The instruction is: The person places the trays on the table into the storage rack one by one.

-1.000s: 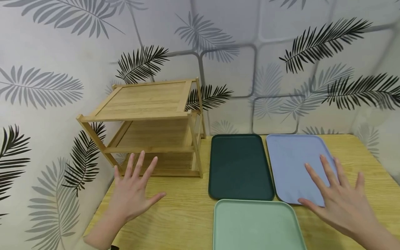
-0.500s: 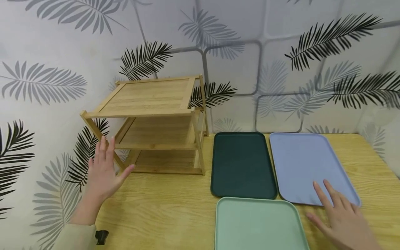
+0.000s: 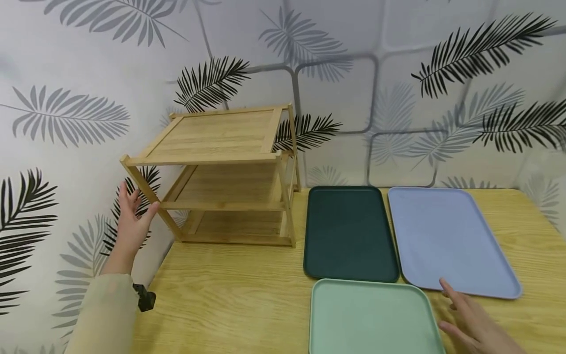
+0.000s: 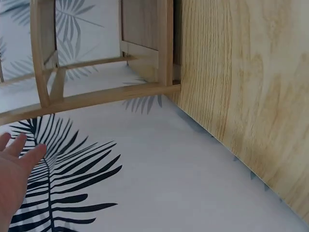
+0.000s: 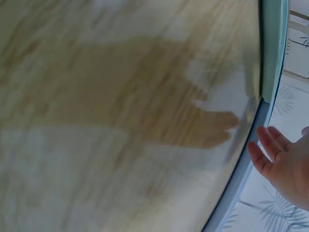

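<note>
A three-tier wooden shelf rack (image 3: 230, 206) stands at the back left of the table. My left hand (image 3: 131, 223) is at the rack's left side, thumb near the slanted front leg and fingers apart; in the left wrist view its fingers (image 4: 33, 157) reach toward the frame with a gap between. My right hand (image 3: 473, 322) hovers near the front edge of the blue tray (image 3: 451, 241), beside the light green tray (image 3: 371, 314), holding nothing. In the right wrist view the right hand (image 5: 289, 166) has loosely bent fingers. A dark green tray (image 3: 349, 233) lies between rack and blue tray.
The wooden table (image 3: 230, 295) runs up to a wall (image 3: 327, 93) printed with palm leaves. Its left edge lies close to the rack's left leg. A small black device (image 3: 145, 298) sits at the left sleeve (image 3: 108, 309).
My left hand has moved left from in front of the rack to its left side. My right hand has drawn back toward me from over the blue tray. The rack and trays stay put.
</note>
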Demonstrator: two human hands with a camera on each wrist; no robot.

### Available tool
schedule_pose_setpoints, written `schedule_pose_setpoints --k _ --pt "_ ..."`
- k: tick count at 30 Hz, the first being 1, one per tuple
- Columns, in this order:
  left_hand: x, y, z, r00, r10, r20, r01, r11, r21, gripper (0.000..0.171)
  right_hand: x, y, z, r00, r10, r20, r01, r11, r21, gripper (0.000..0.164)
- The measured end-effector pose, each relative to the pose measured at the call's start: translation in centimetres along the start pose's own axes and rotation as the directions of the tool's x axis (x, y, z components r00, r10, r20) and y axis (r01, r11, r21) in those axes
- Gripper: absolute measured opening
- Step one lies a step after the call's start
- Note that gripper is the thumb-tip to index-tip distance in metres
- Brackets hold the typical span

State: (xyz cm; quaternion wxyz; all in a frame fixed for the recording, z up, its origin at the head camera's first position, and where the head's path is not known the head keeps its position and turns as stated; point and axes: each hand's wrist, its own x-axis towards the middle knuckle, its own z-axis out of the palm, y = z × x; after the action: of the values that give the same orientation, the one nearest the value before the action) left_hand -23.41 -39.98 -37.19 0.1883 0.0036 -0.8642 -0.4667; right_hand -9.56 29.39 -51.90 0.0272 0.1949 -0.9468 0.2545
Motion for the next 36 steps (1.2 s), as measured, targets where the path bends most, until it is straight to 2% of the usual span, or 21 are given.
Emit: schedule_pose_setpoints --k 2,5,7,9,14,17,24,28,32,36 --pt "0.6 -0.2 0.0 0.999 -0.032 0.001 0.032 0.998 -0.047 0.088 0.1 0.6 0.6 0.991 -0.117 -0.068 0.118 0.993 0.019 0.087" --pt "1.6 -0.4 -0.2 0.997 -0.069 -0.025 0.068 0.996 -0.050 0.081 0.4 1.1 1.4 0.954 -0.259 -0.153 0.271 0.961 0.056 0.090" --pt "2.2 -0.4 -0.2 0.995 -0.085 -0.052 0.084 0.996 -0.022 0.075 0.5 1.3 1.7 0.937 -0.304 -0.171 0.322 0.942 0.093 0.089" --pt "2.6 -0.4 -0.3 0.993 -0.088 -0.081 0.089 0.996 0.004 0.069 0.8 1.3 1.8 0.941 -0.304 -0.146 0.326 0.932 0.157 0.088" --pt "3.1 -0.2 0.0 0.988 -0.096 -0.122 0.101 0.994 0.035 0.060 1.3 1.0 1.7 0.971 -0.237 0.015 0.221 0.923 0.316 0.078" --pt "3.1 -0.3 0.2 0.984 -0.100 -0.145 0.108 0.993 0.054 0.057 1.5 0.8 1.6 0.977 -0.191 0.094 0.145 0.921 0.362 0.073" --pt "3.1 0.0 0.8 0.979 -0.103 -0.178 0.113 0.992 0.048 0.055 1.6 0.3 1.5 0.986 -0.133 0.098 0.076 0.894 0.441 0.066" --pt "3.3 0.2 1.2 0.978 -0.132 -0.165 0.143 0.988 0.059 0.056 1.5 -0.2 1.2 0.990 -0.038 0.138 -0.029 0.892 0.451 0.062" --pt "3.6 0.1 1.6 0.977 -0.140 -0.158 0.153 0.986 0.072 0.057 1.4 -0.7 0.8 0.989 0.058 0.139 -0.114 0.893 0.436 0.058" --pt "3.6 0.0 1.7 0.977 -0.139 -0.164 0.151 0.987 0.062 0.058 1.4 -1.0 0.5 0.977 0.169 0.133 -0.211 0.869 0.448 0.054"
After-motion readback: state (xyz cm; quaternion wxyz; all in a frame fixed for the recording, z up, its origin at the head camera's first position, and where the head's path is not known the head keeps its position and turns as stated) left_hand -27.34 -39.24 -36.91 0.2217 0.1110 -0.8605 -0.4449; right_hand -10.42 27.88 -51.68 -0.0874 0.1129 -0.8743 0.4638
